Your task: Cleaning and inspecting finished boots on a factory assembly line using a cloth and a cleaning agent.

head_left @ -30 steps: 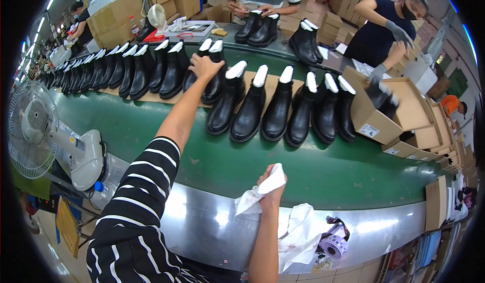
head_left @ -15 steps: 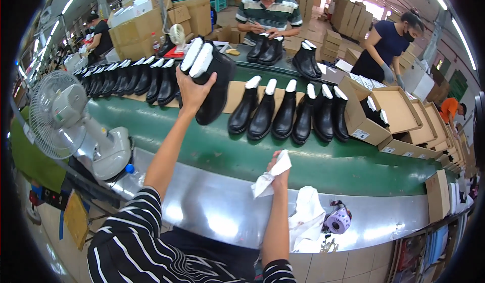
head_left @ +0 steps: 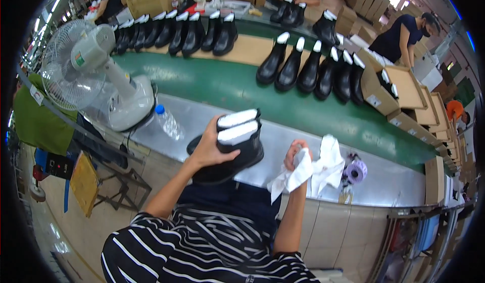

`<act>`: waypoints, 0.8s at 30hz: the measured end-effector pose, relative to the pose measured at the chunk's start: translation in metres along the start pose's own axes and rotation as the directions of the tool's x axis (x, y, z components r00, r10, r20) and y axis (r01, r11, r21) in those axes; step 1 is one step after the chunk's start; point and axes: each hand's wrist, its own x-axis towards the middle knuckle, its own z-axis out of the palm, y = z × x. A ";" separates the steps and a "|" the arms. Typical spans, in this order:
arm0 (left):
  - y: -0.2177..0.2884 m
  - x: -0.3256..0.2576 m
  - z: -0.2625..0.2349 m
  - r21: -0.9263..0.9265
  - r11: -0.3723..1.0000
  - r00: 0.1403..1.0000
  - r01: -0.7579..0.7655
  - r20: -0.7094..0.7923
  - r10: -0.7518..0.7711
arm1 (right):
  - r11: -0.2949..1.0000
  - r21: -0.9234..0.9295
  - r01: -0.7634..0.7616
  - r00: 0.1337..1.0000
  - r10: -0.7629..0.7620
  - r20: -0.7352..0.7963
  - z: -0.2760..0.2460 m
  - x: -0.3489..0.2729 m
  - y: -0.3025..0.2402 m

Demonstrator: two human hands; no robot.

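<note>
A left hand grips a pair of black boots at a metal bench's near edge; the right hand clutches a white cloth, beyond which others line a green belt.

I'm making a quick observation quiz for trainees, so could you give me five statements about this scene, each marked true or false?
1. The left hand holds a pair of black boots. True.
2. The right hand is empty. False: the right hand holds a white cloth or paper.
3. The clear bottle has a blue cap. True.
4. The large grey fan stands to the right of the bottle. False: the large grey fan is to its left.
5. A round purple device lies to the right of the right hand. True.
</note>
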 end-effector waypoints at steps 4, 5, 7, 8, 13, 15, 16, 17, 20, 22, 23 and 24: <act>-0.002 -0.001 -0.003 -0.114 0.993 0.992 -0.004 0.128 0.018 | 0.972 -0.235 0.001 0.995 -0.025 -0.100 0.046 -0.017 -0.031; -0.006 -0.003 -0.003 -0.176 0.984 0.989 0.010 0.147 0.017 | 0.971 -0.237 -0.016 0.994 -0.010 -0.108 0.055 -0.016 -0.034; -0.003 -0.005 -0.008 -0.147 0.984 0.986 -0.096 0.118 0.114 | 0.841 -0.540 0.022 0.999 -0.031 -0.007 0.068 -0.014 -0.036; 0.001 -0.002 -0.012 -0.115 0.983 0.982 -0.143 0.106 0.155 | 0.798 -0.601 0.053 0.998 -0.024 0.056 0.073 -0.012 -0.037; 0.014 -0.013 -0.041 -0.152 0.980 0.985 -0.129 0.093 0.144 | 0.708 -0.686 0.168 0.966 0.019 0.257 0.115 -0.011 -0.042; 0.026 -0.022 -0.051 -0.221 0.970 0.993 -0.100 0.041 0.111 | 0.682 -0.704 0.199 0.957 0.021 0.290 0.135 -0.011 -0.051; 0.028 -0.027 -0.057 -0.332 0.943 0.983 0.019 0.180 0.044 | 0.642 -0.745 0.181 0.945 0.097 0.313 0.144 -0.010 -0.057; 0.031 -0.032 -0.062 -0.426 0.892 0.946 0.150 0.325 -0.003 | 0.597 -0.786 0.164 0.930 0.173 0.325 0.148 -0.011 -0.057; 0.037 -0.050 -0.073 -0.477 0.839 0.949 0.261 0.284 -0.133 | 0.615 -0.770 0.168 0.929 0.162 0.332 0.164 -0.012 -0.053; 0.034 -0.056 -0.079 -0.498 0.817 0.943 0.292 0.291 -0.160 | 0.605 -0.789 0.106 0.929 0.222 0.295 0.170 -0.011 -0.049; 0.036 -0.057 -0.081 -0.512 0.797 0.938 0.322 0.288 -0.194 | 0.605 -0.791 0.098 0.927 0.235 0.294 0.170 -0.011 -0.048; 0.036 -0.058 -0.083 -0.525 0.776 0.931 0.350 0.285 -0.227 | 0.602 -0.790 0.116 0.916 0.242 0.319 0.171 -0.011 -0.047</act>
